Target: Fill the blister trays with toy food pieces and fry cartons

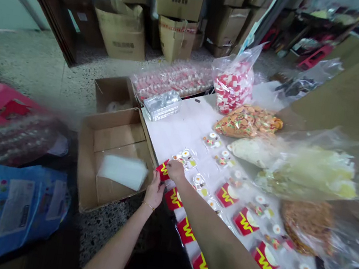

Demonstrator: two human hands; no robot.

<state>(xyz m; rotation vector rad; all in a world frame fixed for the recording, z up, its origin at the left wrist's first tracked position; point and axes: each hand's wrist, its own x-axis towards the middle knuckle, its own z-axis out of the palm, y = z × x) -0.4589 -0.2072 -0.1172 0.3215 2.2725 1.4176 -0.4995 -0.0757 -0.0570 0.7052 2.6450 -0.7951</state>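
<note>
At the table's left edge, a small red carton with a yellow zigzag mark (163,170) is between my two hands. My left hand (155,191) grips it from below with closed fingers. My right hand (175,170) pinches its upper right side. Close by are clear plastic trays (185,155) with small egg-like pieces in them. More red cartons (174,198) lie in a row along the near edge. Others (227,195) sit further right in clear trays, beside white oval pieces. My fingers hide part of the held carton.
An open cardboard box (83,171) with white sheets (123,172) adjoins the table's left edge. Stacked clear trays (162,105) stand at the far corner. Bags of red-and-white pieces (232,86), orange pieces (249,122) and brown discs (307,222) line the right. Blue bags (11,212) lie left.
</note>
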